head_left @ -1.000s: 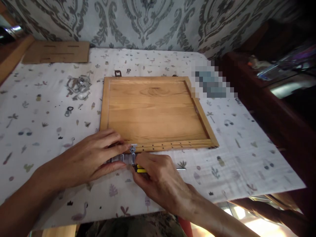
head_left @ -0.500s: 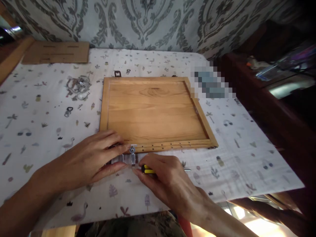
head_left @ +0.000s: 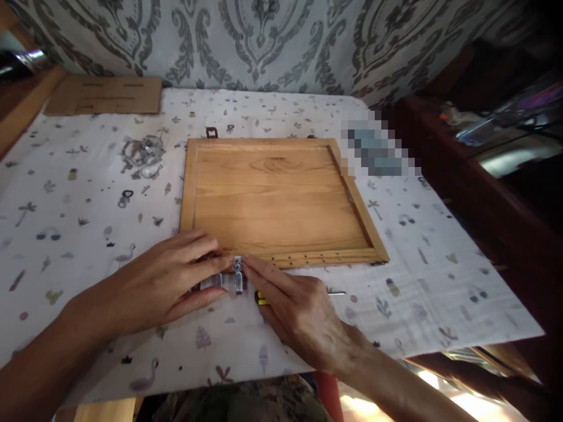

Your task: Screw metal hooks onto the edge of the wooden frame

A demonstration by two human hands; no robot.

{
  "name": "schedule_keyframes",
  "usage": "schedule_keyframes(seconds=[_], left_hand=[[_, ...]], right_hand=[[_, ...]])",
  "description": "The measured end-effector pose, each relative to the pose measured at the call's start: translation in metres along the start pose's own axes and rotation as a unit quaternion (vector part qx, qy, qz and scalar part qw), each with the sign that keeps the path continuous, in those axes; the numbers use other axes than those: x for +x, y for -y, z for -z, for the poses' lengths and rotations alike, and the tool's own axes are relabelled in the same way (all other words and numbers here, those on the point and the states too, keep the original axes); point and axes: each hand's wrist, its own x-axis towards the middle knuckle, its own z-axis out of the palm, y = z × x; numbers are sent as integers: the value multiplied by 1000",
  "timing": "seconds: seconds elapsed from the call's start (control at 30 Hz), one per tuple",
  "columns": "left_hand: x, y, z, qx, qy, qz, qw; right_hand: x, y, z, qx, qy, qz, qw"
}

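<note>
A wooden panel with a raised frame lies flat on the table. Its near edge carries a row of small dark holes or screws. A small metal clasp sits at that edge, its lower part hanging off the front. My left hand grips the frame's near left edge, index fingertip beside the clasp and thumb below. Extended fingers of my right hand touch the clasp from the right. Tucked in that hand's palm is a screwdriver with a yellow and black handle; its shaft pokes out to the right.
A heap of clear plastic and metal bits lies left of the panel. Brown cardboard rests at the far left. Dark metal latches show at the panel's far edge. A blurred-out item lies on the right of the patterned tablecloth.
My right fingers have moved up and forward from the clasp's lower end to its top on the frame. The screwdriver has stayed in that hand. My left hand has kept its place.
</note>
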Motion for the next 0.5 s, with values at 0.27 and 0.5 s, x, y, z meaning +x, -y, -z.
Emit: schedule_keyframes(seconds=[0.27,0.5], left_hand=[[1,-1,1,16,-16,-13,1000],[4,-3,-1,23,-31,-19,999]], right_hand=[[-3,-4,-2,-5,5,13,1000],[5,-2,-1,-18,-6,18,1000]])
